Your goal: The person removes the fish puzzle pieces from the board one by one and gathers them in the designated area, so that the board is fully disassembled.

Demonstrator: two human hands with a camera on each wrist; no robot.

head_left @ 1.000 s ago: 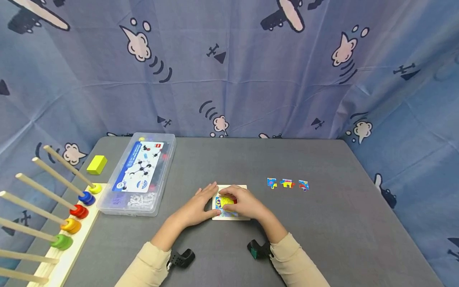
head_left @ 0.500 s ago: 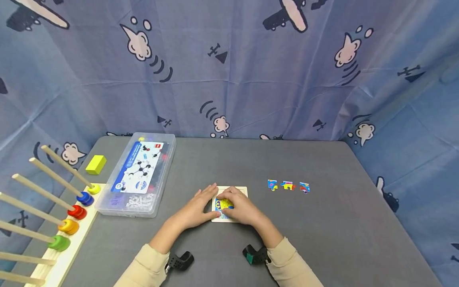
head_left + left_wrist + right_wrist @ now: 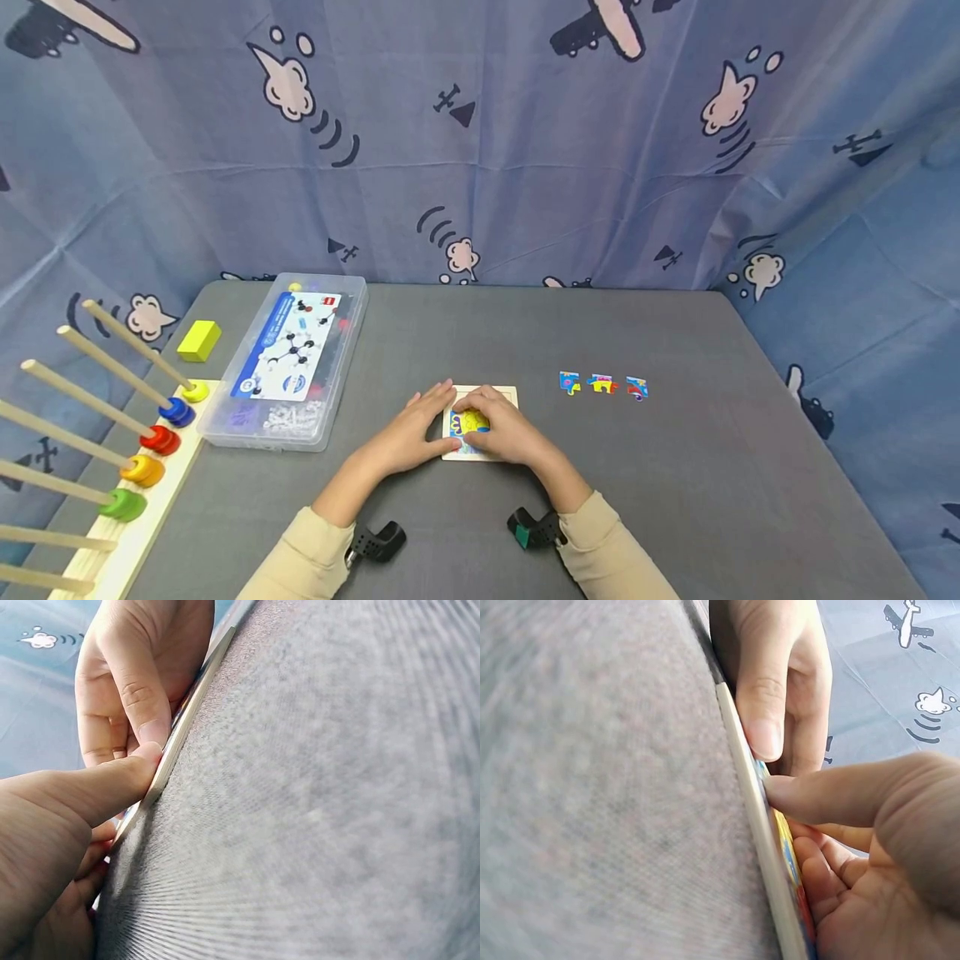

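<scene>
A small square wooden jigsaw board [image 3: 471,457] with a bright yellow and blue picture lies flat on the grey table. My left hand [image 3: 408,433] holds its left side, thumb at the near corner and fingers along the far part. Over the right half is my right hand [image 3: 510,429], thumb and curled fingers pinching at a yellow puzzle piece [image 3: 472,421] in the board. That hand hides much of the picture. In the right wrist view the fingertips touch the picture face just above the board's pale edge [image 3: 750,795].
Three loose puzzle pieces, a blue one [image 3: 569,382], a yellow-red one [image 3: 602,383] and another blue one [image 3: 637,388], lie right of the board. Leftward are a clear plastic case [image 3: 345,367], a yellow block [image 3: 199,341] and a wooden peg rack [image 3: 161,500] with coloured rings.
My right hand has shifted slightly left and lower over the board, its thumb and fingers settling on the picture. My left hand keeps its place; the loose pieces lie as before.
</scene>
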